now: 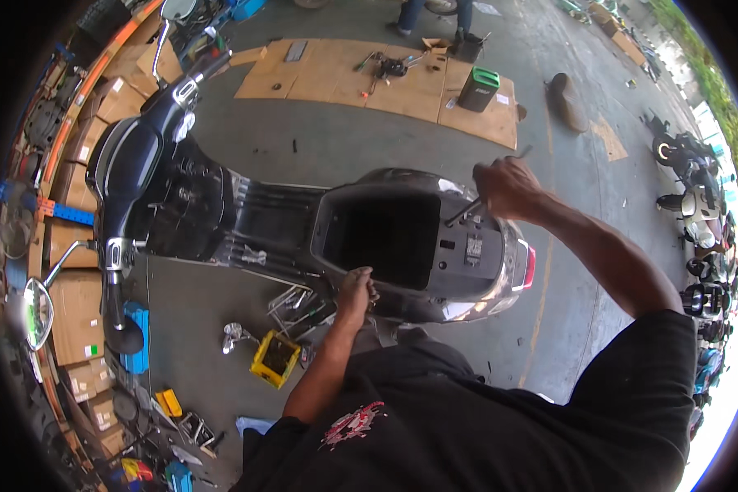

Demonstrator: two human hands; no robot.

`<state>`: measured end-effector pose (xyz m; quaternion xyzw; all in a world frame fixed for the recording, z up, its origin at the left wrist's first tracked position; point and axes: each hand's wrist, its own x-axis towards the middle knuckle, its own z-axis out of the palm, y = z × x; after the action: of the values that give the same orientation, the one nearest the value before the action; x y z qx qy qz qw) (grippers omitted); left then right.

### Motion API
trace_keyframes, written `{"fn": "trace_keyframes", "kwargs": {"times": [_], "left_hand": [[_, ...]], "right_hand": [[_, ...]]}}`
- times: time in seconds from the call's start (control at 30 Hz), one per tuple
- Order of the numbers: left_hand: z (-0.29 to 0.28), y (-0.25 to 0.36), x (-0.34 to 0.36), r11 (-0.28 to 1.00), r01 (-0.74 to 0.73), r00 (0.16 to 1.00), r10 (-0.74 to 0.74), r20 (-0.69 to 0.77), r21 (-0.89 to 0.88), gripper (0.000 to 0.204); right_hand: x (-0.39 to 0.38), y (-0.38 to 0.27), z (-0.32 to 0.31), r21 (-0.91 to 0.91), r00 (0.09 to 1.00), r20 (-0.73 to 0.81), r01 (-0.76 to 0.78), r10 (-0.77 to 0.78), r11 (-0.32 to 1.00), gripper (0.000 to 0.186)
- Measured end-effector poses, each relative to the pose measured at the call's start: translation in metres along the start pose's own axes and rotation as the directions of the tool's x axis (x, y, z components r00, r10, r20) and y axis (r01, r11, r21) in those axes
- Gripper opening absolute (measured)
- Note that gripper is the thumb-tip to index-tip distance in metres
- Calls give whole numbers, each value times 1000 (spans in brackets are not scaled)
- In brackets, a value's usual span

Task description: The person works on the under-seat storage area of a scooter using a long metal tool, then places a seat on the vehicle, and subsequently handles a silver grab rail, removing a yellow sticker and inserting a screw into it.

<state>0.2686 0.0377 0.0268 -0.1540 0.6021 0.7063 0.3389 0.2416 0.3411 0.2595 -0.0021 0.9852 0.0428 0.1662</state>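
head view: right fingers [485, 177] curl around a dark rod [464, 213].

Free to reach down into the open compartment [381, 239] at frame centre, but hindered near its lower edge by the left hand [357, 293] and just right of it by the rod [462, 215] in the right hand [504, 185]. Passable along the floor [336, 135] between scooter [275, 211] and cardboard [320, 78], upper centre. Blocked at left by the handlebar [127, 168], lower left by the yellow crate [261, 361].
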Motion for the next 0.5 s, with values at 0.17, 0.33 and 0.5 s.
{"fn": "trace_keyframes", "kwargs": {"times": [0.17, 0.33, 0.5], "left_hand": [[-16, -22, -32, 936, 101, 994, -109, -5, -338, 19], [-6, -24, -44, 831, 70, 991, -122, -58, -551, 21], [-13, -36, -22, 807, 64, 988, -133, -75, -586, 21]], "right_hand": [[4, 10, 13, 105, 990, -28, -133, 137, 986, 15], [-56, 39, -50, 113, 985, -145, 113, -96, 987, 19], [-137, 22, -23, 582, 962, -274, 171, -6, 795, 16]]}}
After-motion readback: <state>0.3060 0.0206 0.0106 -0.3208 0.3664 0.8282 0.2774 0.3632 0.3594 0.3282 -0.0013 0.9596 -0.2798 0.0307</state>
